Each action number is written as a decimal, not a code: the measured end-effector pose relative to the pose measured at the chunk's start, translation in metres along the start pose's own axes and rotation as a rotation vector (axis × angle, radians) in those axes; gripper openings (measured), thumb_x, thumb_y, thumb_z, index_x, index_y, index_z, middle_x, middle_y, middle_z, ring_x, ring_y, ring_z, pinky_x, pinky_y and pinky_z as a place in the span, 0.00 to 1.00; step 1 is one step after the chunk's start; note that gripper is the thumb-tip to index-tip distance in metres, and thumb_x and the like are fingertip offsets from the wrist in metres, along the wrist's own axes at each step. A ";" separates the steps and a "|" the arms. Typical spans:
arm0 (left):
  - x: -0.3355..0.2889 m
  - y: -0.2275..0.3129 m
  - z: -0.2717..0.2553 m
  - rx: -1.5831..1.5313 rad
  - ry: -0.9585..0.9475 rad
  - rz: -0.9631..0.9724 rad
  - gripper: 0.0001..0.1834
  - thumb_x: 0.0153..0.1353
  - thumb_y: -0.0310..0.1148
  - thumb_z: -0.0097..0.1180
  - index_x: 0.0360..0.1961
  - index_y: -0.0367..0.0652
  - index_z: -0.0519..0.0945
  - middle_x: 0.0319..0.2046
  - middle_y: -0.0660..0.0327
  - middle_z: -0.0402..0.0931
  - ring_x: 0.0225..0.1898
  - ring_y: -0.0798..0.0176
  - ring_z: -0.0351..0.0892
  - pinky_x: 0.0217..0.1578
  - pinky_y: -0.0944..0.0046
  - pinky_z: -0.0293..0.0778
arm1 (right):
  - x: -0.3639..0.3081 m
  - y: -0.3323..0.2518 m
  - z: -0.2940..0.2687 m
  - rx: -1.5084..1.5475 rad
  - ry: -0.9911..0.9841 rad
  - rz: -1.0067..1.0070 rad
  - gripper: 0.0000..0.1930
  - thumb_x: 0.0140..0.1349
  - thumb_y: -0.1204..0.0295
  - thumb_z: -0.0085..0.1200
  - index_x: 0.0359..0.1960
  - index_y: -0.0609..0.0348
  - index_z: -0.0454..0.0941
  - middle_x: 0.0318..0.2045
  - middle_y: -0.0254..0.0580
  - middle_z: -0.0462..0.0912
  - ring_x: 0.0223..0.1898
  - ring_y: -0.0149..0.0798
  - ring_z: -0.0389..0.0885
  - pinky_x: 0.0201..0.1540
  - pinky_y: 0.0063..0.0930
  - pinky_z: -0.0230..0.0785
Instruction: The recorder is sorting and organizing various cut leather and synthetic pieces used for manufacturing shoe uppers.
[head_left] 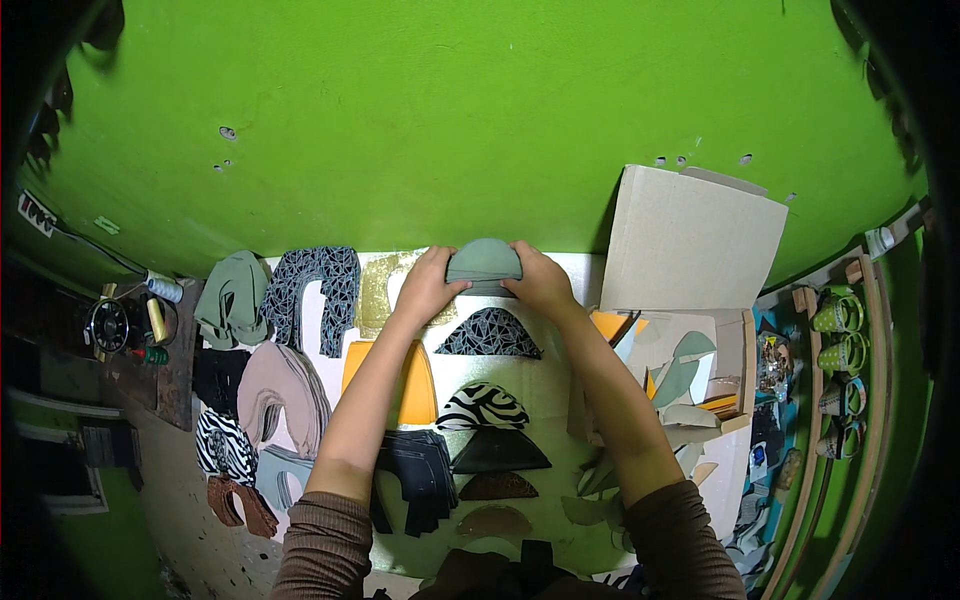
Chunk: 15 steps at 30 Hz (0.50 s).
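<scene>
Head view: sage-green domed piece (484, 262) at far end of bench (570, 275), pinched between both hands. Left hand (428, 285) clamps left corner, right hand (540, 280) right corner, equally near. Long axis runs hand to hand; patterned piece (488, 335) lies nearer body.

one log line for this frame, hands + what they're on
left hand: on sage-green half-round piece | right hand: on same piece | piece: far end of a column of half-round pieces on white sheet | green wall behind
</scene>
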<state>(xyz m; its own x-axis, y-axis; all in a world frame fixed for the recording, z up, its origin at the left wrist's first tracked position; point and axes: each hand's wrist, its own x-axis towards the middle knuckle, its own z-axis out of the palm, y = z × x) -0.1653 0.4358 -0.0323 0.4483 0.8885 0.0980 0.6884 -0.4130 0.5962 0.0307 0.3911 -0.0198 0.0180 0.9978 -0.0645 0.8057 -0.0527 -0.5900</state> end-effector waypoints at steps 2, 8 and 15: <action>0.001 -0.003 -0.003 -0.003 -0.021 -0.007 0.29 0.44 0.37 0.66 0.47 0.36 0.72 0.41 0.50 0.72 0.47 0.49 0.71 0.48 0.57 0.68 | 0.001 -0.003 0.000 -0.020 -0.003 0.007 0.28 0.46 0.65 0.63 0.50 0.57 0.67 0.44 0.50 0.77 0.47 0.50 0.75 0.47 0.37 0.67; -0.012 0.016 -0.006 0.196 0.031 0.070 0.35 0.51 0.43 0.61 0.57 0.40 0.65 0.55 0.49 0.64 0.56 0.48 0.65 0.54 0.56 0.65 | -0.007 0.001 0.001 -0.133 0.067 -0.096 0.38 0.46 0.65 0.63 0.60 0.54 0.59 0.57 0.50 0.66 0.57 0.50 0.66 0.54 0.38 0.64; -0.073 0.047 -0.018 0.377 0.038 0.184 0.32 0.58 0.47 0.51 0.60 0.42 0.63 0.63 0.51 0.55 0.65 0.51 0.53 0.63 0.50 0.47 | -0.066 -0.028 -0.002 -0.369 0.173 -0.306 0.34 0.49 0.65 0.60 0.60 0.54 0.62 0.61 0.52 0.61 0.62 0.52 0.59 0.60 0.41 0.57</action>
<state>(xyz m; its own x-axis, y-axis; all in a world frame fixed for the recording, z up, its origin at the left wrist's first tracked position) -0.1756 0.3553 0.0033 0.5664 0.7971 0.2094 0.7626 -0.6033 0.2336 0.0079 0.3271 0.0027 -0.1789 0.9590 0.2199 0.9444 0.2301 -0.2351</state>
